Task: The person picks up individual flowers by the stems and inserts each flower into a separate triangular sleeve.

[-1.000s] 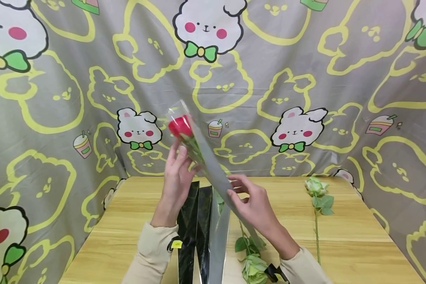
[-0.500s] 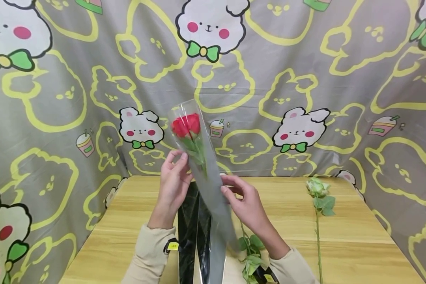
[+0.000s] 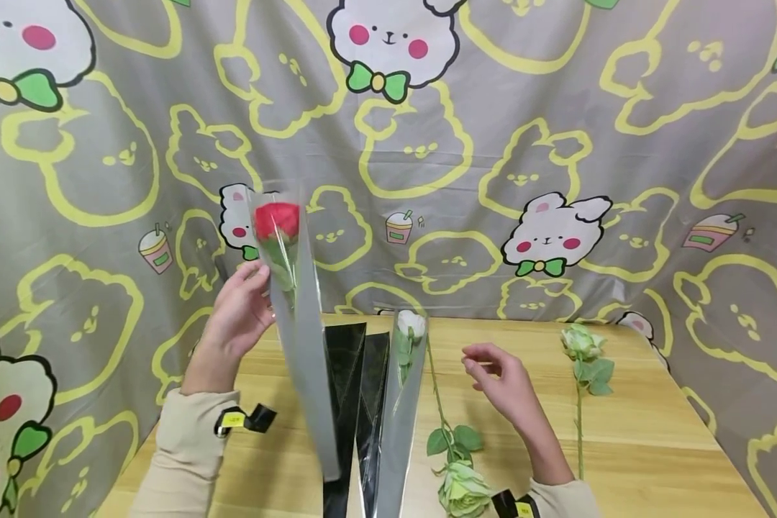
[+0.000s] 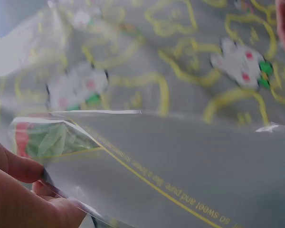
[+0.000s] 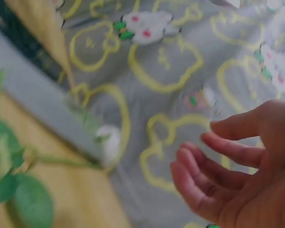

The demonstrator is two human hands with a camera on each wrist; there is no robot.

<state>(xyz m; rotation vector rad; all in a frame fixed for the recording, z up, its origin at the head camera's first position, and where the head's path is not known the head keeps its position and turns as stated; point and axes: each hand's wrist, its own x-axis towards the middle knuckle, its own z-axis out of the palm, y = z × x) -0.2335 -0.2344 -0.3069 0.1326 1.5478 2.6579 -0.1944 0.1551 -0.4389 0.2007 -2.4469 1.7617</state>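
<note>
My left hand (image 3: 238, 311) pinches the edge of a grey and clear flower sleeve by thumb and fingers, held up over the left of the table. Inside the sleeve a red rose (image 3: 277, 220) shows through the clear top, with green leaves under it. The left wrist view shows the sleeve (image 4: 180, 161) close up, with yellow lettering along a slanting line. My right hand (image 3: 500, 374) hangs over the table right of centre, fingers loosely curled with nothing in them. A white rose (image 3: 411, 325) in a similar sleeve lies to its left.
Two black sleeves (image 3: 344, 360) lie beside the white rose on the wooden table (image 3: 511, 460). A pale green rose (image 3: 463, 489) lies head toward me near the front, another green rose (image 3: 583, 341) at the right. A patterned curtain (image 3: 427, 187) hangs behind.
My left hand has carried the sleeved red rose to the left, turning it more upright. The right hand has let go of the sleeve and moved right, away from it.
</note>
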